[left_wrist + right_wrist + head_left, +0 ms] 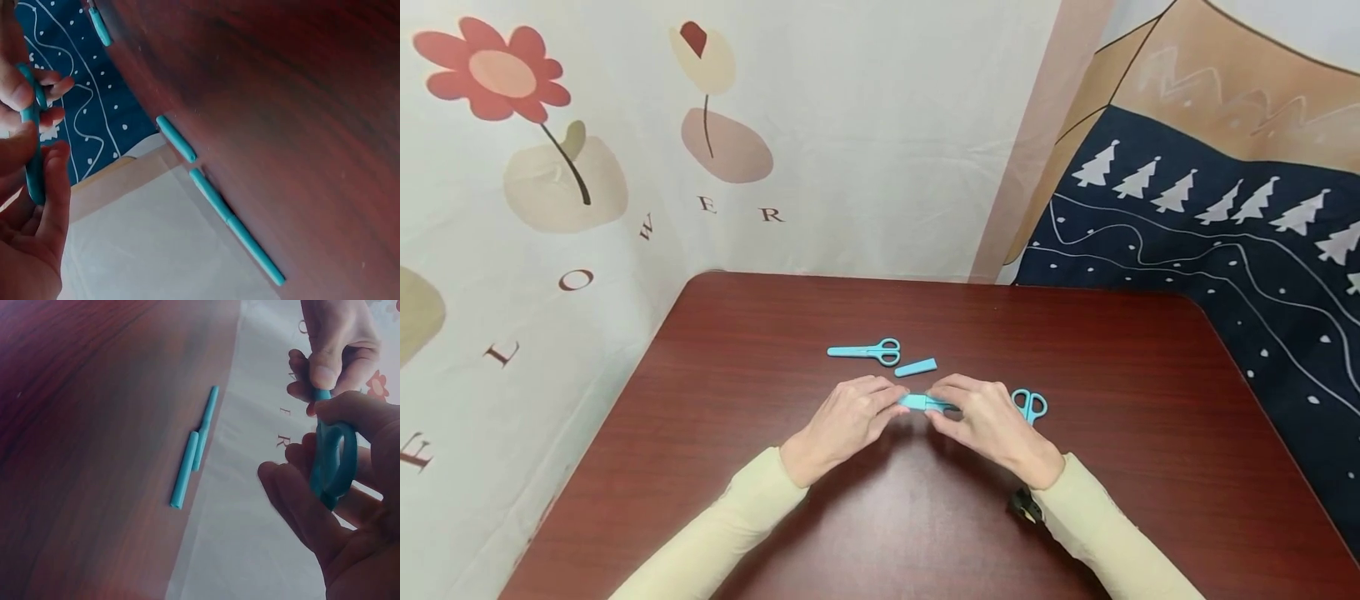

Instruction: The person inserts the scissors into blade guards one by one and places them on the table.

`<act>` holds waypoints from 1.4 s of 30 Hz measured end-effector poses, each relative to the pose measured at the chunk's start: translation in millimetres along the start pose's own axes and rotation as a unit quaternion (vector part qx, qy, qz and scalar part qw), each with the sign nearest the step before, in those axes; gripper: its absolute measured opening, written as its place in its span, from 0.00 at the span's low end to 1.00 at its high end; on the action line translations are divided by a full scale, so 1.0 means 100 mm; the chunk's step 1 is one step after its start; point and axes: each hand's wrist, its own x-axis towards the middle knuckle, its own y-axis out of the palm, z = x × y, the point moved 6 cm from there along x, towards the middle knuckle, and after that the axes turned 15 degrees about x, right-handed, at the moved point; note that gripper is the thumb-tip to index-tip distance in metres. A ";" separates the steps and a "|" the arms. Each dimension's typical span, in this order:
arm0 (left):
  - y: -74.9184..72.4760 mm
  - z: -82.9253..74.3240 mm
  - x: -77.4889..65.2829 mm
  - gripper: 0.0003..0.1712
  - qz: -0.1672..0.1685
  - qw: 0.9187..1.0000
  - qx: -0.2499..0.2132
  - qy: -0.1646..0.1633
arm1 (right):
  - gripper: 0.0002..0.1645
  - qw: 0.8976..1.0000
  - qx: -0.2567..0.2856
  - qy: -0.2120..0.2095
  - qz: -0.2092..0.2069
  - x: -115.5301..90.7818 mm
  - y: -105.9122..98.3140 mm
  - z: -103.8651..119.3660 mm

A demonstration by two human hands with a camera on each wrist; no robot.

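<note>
Between the fingers (886,395), turquoise scissors (933,403), partly hidden.

The hands (852,418) partly hide the held scissors (934,404) in the head view.

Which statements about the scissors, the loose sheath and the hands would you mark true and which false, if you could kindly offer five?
1. The left hand and the right hand both hold one pair of scissors. True.
2. The loose sheath is in the right hand. False: it lies on the table.
3. In the head view, the right hand partly hides the right-hand scissors. True.
4. In the head view, the far scissors point their tips right. False: the tips point left.
5. The sleeves are red. False: they are pale yellow.
</note>
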 end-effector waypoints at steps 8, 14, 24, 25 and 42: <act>0.00 0.10 -0.02 0.11 0.025 0.997 -0.062 -0.038 | 0.11 1.000 -0.008 0.022 0.004 -0.01 0.05 -0.03; 0.00 0.12 -0.05 0.12 0.031 0.997 -0.059 -0.045 | 0.12 0.999 -0.027 0.028 0.009 -0.01 0.09 -0.01; 0.01 0.12 -0.09 0.13 0.033 0.996 -0.060 -0.051 | 0.14 0.999 -0.019 0.037 0.016 -0.01 0.13 0.00; 0.01 0.12 -0.09 0.13 0.033 0.996 -0.061 -0.053 | 0.14 0.999 -0.019 0.037 0.015 -0.01 0.13 0.00; 0.06 0.14 -0.19 0.08 0.104 0.991 -0.042 -0.066 | 0.30 0.994 -0.007 0.071 0.079 -0.02 0.24 -0.03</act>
